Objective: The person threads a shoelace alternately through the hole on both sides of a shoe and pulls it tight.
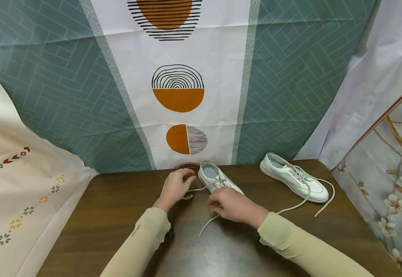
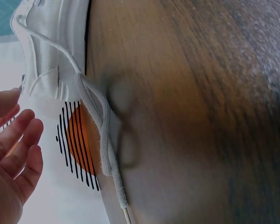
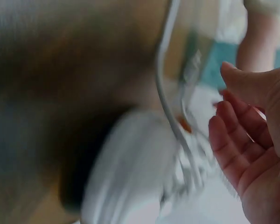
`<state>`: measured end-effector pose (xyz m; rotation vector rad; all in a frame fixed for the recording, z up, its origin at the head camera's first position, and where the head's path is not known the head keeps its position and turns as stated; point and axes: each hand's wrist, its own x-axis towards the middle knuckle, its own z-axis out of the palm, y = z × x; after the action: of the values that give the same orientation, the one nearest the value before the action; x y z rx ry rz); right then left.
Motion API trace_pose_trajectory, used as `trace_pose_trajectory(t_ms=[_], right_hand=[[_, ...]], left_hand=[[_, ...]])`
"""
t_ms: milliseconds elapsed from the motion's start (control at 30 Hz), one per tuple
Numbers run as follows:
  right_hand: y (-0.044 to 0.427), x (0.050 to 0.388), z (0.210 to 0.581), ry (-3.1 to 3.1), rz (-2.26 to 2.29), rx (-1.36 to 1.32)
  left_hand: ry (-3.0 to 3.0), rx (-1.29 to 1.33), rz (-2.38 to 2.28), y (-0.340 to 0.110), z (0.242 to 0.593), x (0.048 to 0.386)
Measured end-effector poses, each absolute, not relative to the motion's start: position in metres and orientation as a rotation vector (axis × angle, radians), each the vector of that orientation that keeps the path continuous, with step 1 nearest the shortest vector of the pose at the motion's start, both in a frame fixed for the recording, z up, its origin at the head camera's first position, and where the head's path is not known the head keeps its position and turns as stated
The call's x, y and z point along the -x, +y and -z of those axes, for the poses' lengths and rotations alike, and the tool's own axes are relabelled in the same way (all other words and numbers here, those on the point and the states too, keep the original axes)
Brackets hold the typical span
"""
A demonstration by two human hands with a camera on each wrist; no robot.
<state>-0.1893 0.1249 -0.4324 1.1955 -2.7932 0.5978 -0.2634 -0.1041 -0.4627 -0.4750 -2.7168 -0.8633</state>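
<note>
A white lace-up shoe [image 1: 209, 173] stands near the table's back edge, its front partly hidden by my right hand [image 1: 233, 204]. My left hand [image 1: 175, 187] is left of the shoe, its fingers loosely bent around nothing. In the left wrist view, one shoelace [image 2: 102, 126] runs from the shoe and doubles over itself, apart from the left fingers [image 2: 25, 140]. In the right wrist view, the other shoelace [image 3: 163, 88] passes beside my right fingers [image 3: 228, 144], which are loosely bent and hold nothing. That lace's tip [image 1: 201, 234] lies toward the front of the table.
A second white shoe [image 1: 291, 177] sits at the table's back right, its laces [image 1: 325, 206] trailing loose. The brown table [image 1: 118, 215] meets a patterned cloth [image 1: 194, 96] at its back edge. Floral fabric [image 1: 395, 200] hangs on the right.
</note>
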Motion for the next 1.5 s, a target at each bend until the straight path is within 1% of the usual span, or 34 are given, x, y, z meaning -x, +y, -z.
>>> trace_pose_trajectory(t_ms=[133, 300, 567, 800, 933, 1067, 1233, 1367, 1433, 1500], right_hand=[[0.111, 0.185, 0.447, -2.839, -0.413, -1.315], [0.107, 0.187, 0.462, -2.903, -0.295, -1.311], [0.107, 0.183, 0.469, -2.843, -0.182, -1.335], [0.108, 0.179, 0.471, -2.747, -0.158, -1.394], [0.109, 0.181, 0.467, -2.795, -0.297, -1.367], [0.112, 0.188, 0.453, -2.861, -0.697, -1.156], [0.117, 0.203, 0.435, -2.687, -1.168, -0.711], [0.123, 0.213, 0.427, -2.507, -1.365, -0.4], [0.125, 0.215, 0.426, -2.461, -1.396, -0.309], [0.127, 0.216, 0.426, -2.447, -1.388, -0.275]], left_hand=[[-2.706, 0.486, 0.865, -0.106, 0.463, 0.264], [-2.689, 0.494, 0.868, -0.11, 0.463, 0.264], [-2.679, 0.489, 0.87, -0.109, 0.46, 0.261], [-2.671, 0.484, 0.876, -0.11, 0.458, 0.26], [-2.679, 0.481, 0.883, -0.111, 0.457, 0.261], [-2.672, 0.452, 0.935, -0.111, 0.455, 0.262], [-2.658, 0.433, 1.063, -0.106, 0.453, 0.261], [-2.667, 0.48, 1.185, -0.098, 0.451, 0.258], [-2.67, 0.533, 1.242, -0.091, 0.448, 0.256], [-2.659, 0.582, 1.306, -0.084, 0.445, 0.253]])
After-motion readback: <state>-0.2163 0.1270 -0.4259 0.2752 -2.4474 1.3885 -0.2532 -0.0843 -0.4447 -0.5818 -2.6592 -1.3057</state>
